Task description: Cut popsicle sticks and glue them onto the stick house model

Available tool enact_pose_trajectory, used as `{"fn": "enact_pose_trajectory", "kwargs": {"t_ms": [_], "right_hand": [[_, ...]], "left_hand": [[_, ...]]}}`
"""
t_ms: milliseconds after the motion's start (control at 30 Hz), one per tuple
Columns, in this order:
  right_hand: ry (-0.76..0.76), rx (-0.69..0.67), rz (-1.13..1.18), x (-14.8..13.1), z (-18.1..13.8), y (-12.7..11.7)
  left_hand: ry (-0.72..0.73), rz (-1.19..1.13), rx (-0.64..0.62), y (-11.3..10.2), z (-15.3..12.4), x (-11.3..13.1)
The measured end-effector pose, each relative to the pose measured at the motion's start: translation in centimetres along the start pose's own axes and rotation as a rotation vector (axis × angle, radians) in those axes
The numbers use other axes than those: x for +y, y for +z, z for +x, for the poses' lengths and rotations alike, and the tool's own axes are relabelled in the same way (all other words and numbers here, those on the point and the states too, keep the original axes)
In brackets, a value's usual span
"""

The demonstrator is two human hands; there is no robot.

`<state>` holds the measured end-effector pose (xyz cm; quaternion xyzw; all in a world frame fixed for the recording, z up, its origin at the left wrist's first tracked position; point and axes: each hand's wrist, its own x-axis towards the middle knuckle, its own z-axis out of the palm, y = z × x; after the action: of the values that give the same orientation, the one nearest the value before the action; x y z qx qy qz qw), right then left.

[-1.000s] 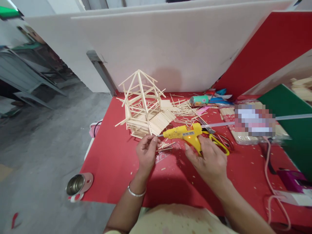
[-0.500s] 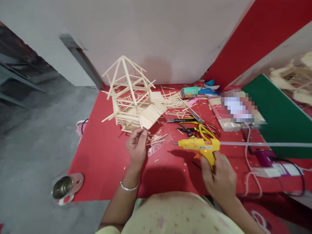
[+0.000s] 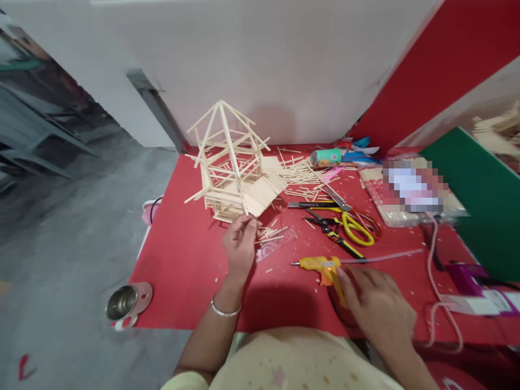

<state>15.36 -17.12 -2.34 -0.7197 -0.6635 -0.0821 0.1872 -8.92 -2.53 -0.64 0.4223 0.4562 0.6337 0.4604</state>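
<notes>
A small house frame of thin wooden sticks (image 3: 231, 162) stands at the back left of the red table (image 3: 182, 260). My left hand (image 3: 239, 246) is pinched shut at the frame's front edge, on what looks like a small wooden stick. A yellow glue gun (image 3: 319, 265) lies on its side on the table, nozzle pointing left, with a clear glue stick (image 3: 385, 256) trailing to the right. My right hand (image 3: 377, 309) is over the gun's handle with the fingers still on it, smeared by motion.
Yellow-handled scissors (image 3: 357, 230), a knife (image 3: 311, 205) and loose sticks (image 3: 300, 173) lie behind the gun. A packet of sticks (image 3: 406, 214), a green board (image 3: 483, 200) and a pink cable (image 3: 433, 254) are at the right. A steel cup (image 3: 121, 303) sits off the table's left corner.
My right hand drew the glue gun away from the house, back toward me, and laid it on the table. My left hand stayed pinched at the frame's front edge.
</notes>
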Motion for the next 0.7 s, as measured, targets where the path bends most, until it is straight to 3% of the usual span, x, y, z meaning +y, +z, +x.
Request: {"fn": "enact_pose_trajectory", "kwargs": {"t_ms": [167, 333, 533, 700], "right_hand": [[-0.309, 0.214, 0.456, -5.9, 7.4, -1.5], [-0.460, 0.337, 0.557, -11.5, 13.1, -0.1], [-0.445, 0.380, 0.587, -12.8, 15.0, 1.2], [-0.465, 0.335, 0.590, -12.9, 15.3, 1.4]], "left_hand": [[-0.007, 0.021, 0.016, -0.2, -0.1, 0.3], [0.006, 0.053, 0.008, -0.6, 0.0, 0.1], [0.077, 0.099, -0.008, -1.1, 0.1, -0.4], [0.119, 0.138, 0.022, -1.1, 0.0, -0.4]]}}
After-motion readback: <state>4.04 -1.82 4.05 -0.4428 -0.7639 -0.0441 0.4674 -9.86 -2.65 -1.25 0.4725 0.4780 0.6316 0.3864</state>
